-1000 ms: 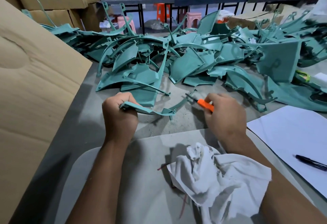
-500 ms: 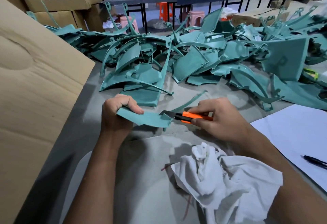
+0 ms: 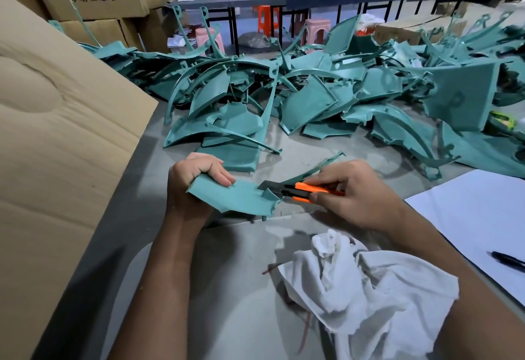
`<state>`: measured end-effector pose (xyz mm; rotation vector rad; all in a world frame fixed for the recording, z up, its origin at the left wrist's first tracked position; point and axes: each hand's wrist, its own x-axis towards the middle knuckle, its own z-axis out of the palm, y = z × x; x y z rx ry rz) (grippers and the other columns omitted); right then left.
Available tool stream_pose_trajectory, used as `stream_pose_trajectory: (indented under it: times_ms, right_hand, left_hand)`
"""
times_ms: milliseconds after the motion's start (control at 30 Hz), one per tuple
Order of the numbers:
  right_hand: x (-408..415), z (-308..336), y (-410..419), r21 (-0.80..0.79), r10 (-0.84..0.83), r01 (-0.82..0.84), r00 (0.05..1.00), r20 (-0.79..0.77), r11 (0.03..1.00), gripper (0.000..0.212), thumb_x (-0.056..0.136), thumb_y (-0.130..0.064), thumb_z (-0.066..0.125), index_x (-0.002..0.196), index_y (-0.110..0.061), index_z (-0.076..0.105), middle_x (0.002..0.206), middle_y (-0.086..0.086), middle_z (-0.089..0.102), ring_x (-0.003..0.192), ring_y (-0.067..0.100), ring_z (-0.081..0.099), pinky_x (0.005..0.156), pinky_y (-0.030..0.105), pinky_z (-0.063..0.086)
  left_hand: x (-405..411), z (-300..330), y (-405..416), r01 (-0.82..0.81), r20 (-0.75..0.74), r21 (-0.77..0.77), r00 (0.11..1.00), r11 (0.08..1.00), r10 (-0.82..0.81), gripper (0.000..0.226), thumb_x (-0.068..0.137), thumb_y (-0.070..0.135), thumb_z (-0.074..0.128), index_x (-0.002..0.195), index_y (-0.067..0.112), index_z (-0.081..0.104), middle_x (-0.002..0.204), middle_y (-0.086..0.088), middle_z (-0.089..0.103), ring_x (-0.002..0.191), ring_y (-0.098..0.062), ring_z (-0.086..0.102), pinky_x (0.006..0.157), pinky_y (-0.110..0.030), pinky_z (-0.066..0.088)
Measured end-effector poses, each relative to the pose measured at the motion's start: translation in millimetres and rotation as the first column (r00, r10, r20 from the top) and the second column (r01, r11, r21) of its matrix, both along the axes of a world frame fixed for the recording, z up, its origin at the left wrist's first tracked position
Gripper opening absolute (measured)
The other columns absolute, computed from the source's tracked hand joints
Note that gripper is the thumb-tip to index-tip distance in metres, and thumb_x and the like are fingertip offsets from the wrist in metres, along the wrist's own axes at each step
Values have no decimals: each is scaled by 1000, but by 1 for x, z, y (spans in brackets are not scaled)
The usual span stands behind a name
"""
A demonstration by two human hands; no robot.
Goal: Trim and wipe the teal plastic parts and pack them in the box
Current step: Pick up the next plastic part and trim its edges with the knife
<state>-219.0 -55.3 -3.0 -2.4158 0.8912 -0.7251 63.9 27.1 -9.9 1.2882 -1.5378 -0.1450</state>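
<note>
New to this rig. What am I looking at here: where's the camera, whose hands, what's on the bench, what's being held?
There is no machine: a person works with bare hands, filmed by one wide-angle camera worn on the head, looking forward and down. The left hand grips a flat teal plastic part. The right hand holds an orange utility knife, its blade at the part's edge. On the grey table lie a pile of teal parts, a white cloth, and white paper with a pen. A cardboard box flap stands at left.

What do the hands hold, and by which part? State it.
Left hand grips the teal part at its left end; right hand pinches the orange knife by its handle.
</note>
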Motion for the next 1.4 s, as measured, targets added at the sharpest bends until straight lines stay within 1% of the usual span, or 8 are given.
stream_pose_trajectory:
  times_ms: [100, 200, 433, 1033, 1133, 1233, 1300, 1400]
  right_hand:
    - [8, -2, 3, -84, -45, 37, 995, -93, 996, 21, 89, -19, 77, 101, -35, 83, 76, -10, 69, 71, 12, 59, 64, 39, 49]
    - [5, -2, 0, 39, 18, -18, 1000, -6, 999, 24, 88, -12, 80, 103, -30, 84, 72, -10, 69, 63, 12, 59, 57, 25, 43]
    - [8, -2, 4, -42, 40, -36, 993, 111, 998, 28, 90, -9, 79, 110, -28, 82, 78, -8, 70, 70, 14, 60, 61, 20, 38]
    - [-7, -2, -9, 73, 110, -116, 991, 79, 991, 31, 90, -6, 78, 113, -27, 81, 84, -3, 70, 71, 17, 60, 62, 21, 39]
    - [-2, -7, -7, 23, 16, -21, 981, 193, 1000, 27, 94, -9, 75, 113, -28, 81, 81, -5, 71, 67, 15, 61, 61, 31, 48]
    - [5, -7, -2, -112, -122, 155, 957, 263, 982, 20, 97, -15, 72, 116, -22, 79, 85, -10, 74, 69, 13, 66, 65, 46, 57]
    - [11, -5, 3, -282, -182, 226, 968, 175, 932, 18, 100, -25, 68, 116, -22, 78, 86, -7, 72, 72, 16, 63, 63, 45, 54]
    - [21, -2, 13, -398, -245, 287, 957, 154, 871, 24, 103, -34, 57, 112, -24, 77, 80, -5, 63, 69, 21, 56, 56, 40, 47]
  left_hand:
    - [-2, 0, 1, -15, -21, 22, 1000, 1000, 16, 10, 60, 1, 76, 60, 1, 66, 72, -16, 72, 89, -36, 63, 84, -35, 48]
    - [-5, 1, 2, -11, -129, 57, 992, 998, 19, 8, 57, -6, 72, 62, -4, 67, 77, -21, 72, 89, -34, 63, 84, -34, 48]
    - [-7, 0, 0, -7, -268, 105, 963, 994, 36, 38, 58, -40, 64, 66, -3, 67, 78, -21, 70, 90, -32, 64, 84, -29, 51]
    - [-4, -11, -4, -106, -379, 209, 908, 972, 181, 49, 64, -34, 50, 51, 12, 60, 57, 6, 70, 75, -7, 68, 76, -21, 53]
    - [-3, -15, -7, -185, -388, 275, 877, 944, 285, 49, 74, -24, 52, 53, 17, 69, 67, -2, 75, 76, -13, 72, 71, -24, 58]
    - [-3, -21, -16, -331, -488, 345, 737, 879, 469, 24, 80, -12, 60, 97, 1, 71, 97, -16, 75, 97, -32, 71, 88, -40, 58]
    - [-9, -22, -18, -395, -541, 407, 622, 823, 566, 39, 75, 9, 63, 113, 3, 66, 110, -12, 72, 105, -28, 68, 93, -39, 57]
    - [-17, -18, -16, -445, -535, 310, 648, 840, 541, 27, 69, 18, 54, 77, 28, 79, 89, 1, 76, 93, -16, 71, 86, -30, 56]
